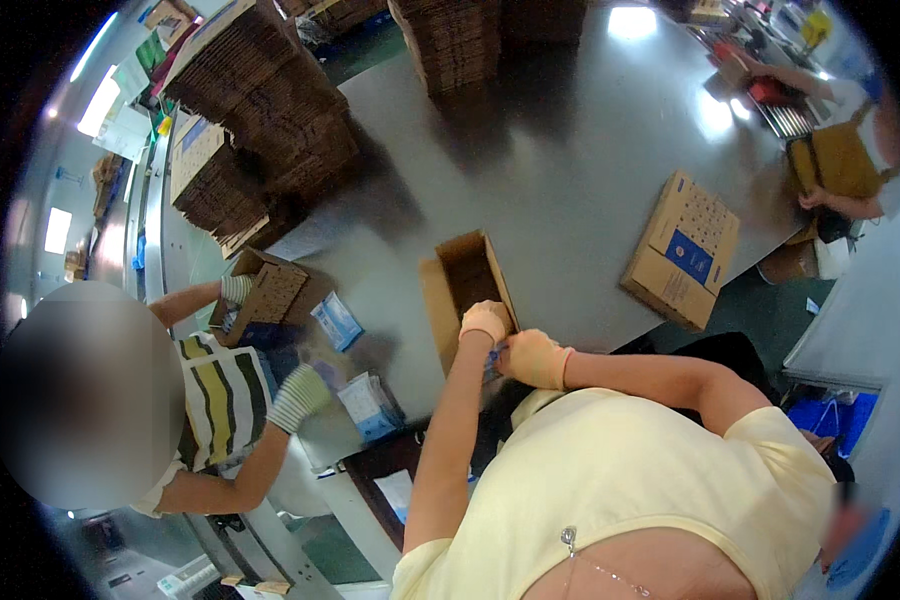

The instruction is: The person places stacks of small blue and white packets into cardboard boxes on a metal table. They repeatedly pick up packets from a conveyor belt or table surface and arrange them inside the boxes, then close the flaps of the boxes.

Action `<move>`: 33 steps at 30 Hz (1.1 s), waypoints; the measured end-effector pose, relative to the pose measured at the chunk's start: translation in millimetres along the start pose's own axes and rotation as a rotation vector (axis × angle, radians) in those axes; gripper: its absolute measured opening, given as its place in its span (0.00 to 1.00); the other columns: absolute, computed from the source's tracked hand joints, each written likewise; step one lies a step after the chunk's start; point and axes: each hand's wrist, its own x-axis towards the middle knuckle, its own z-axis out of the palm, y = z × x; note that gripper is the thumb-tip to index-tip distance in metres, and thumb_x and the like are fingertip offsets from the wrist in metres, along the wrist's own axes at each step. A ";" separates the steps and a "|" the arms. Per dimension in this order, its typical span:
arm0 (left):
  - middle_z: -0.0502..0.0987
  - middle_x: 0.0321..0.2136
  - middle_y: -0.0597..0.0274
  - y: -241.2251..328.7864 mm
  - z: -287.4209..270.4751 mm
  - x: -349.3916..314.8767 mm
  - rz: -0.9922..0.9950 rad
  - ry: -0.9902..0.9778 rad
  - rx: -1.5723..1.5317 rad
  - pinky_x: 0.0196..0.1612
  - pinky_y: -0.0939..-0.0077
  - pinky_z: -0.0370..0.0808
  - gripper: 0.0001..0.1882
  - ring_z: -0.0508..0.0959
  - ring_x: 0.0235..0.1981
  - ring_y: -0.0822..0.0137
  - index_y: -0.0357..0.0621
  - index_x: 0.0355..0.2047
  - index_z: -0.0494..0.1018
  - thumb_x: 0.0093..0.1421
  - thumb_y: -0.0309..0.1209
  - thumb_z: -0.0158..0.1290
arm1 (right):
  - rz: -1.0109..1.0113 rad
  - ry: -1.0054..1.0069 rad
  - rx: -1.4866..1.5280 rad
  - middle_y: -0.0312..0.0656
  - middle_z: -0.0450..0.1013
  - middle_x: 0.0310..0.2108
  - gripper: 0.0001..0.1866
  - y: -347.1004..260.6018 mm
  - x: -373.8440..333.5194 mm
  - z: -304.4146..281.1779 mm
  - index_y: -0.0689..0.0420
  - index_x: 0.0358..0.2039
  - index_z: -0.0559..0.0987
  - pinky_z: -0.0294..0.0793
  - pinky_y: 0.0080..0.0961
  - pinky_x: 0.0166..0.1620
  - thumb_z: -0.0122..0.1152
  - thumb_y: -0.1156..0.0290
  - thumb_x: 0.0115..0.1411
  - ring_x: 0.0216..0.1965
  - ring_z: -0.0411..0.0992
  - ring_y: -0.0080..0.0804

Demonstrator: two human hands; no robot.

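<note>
An open brown cardboard box (478, 272) stands on the metal table in front of me, one long flap folded outward on its left. My left hand (484, 322), in a pale glove, is at the box's near end with its fingers curled downward, tips hidden. Just right of it, my right hand (535, 360), gloved alike, is closed at the box's near right corner. A bit of blue and white packaging (491, 365) shows below the two hands. What either hand grips is hidden.
Blue and white packets (337, 321) lie left of my box. A co-worker's striped-gloved hand (300, 398) is near them, the other at another carton (270, 300). A flat printed carton (682, 250) lies right. Tall cardboard stacks (260, 100) stand at the back. Another person works far right.
</note>
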 end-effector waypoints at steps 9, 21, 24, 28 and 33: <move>0.77 0.44 0.52 -13.5 15.2 1.3 0.084 -0.030 0.056 0.44 0.63 0.77 0.11 0.78 0.45 0.56 0.42 0.38 0.79 0.58 0.29 0.49 | 0.000 0.001 -0.017 0.38 0.77 0.31 0.07 -5.5 3.6 1.4 0.50 0.33 0.80 0.77 0.34 0.34 0.53 0.68 0.56 0.37 0.76 0.37; 0.76 0.44 0.51 0.1 -0.4 -39.2 0.075 0.155 -0.327 0.48 0.59 0.72 0.15 0.75 0.45 0.51 0.42 0.42 0.74 0.62 0.35 0.43 | 0.143 0.321 0.087 0.43 0.75 0.23 0.05 2.2 9.5 15.4 0.54 0.27 0.78 0.75 0.37 0.26 0.57 0.69 0.50 0.25 0.76 0.41; 0.75 0.45 0.51 -1.3 17.1 -47.3 0.143 0.584 -0.519 0.49 0.60 0.72 0.13 0.74 0.47 0.51 0.39 0.40 0.74 0.61 0.33 0.44 | 0.010 0.291 -0.069 0.43 0.76 0.24 0.04 0.3 5.9 6.8 0.53 0.25 0.79 0.76 0.33 0.25 0.57 0.71 0.49 0.25 0.76 0.38; 0.75 0.41 0.49 10.7 -0.7 -100.7 0.208 1.215 -0.599 0.48 0.60 0.71 0.09 0.74 0.44 0.50 0.36 0.36 0.73 0.60 0.28 0.46 | 0.210 0.190 0.065 0.40 0.76 0.27 0.04 6.4 6.7 25.2 0.51 0.28 0.79 0.76 0.32 0.31 0.56 0.70 0.51 0.32 0.75 0.36; 0.76 0.33 0.56 -17.1 89.3 -153.3 -0.110 1.107 -0.611 0.40 0.57 0.71 0.04 0.75 0.37 0.51 0.40 0.31 0.73 0.56 0.25 0.50 | 0.129 0.079 -0.011 0.36 0.75 0.31 0.06 7.8 3.4 -12.1 0.52 0.32 0.78 0.75 0.32 0.38 0.56 0.70 0.53 0.39 0.73 0.35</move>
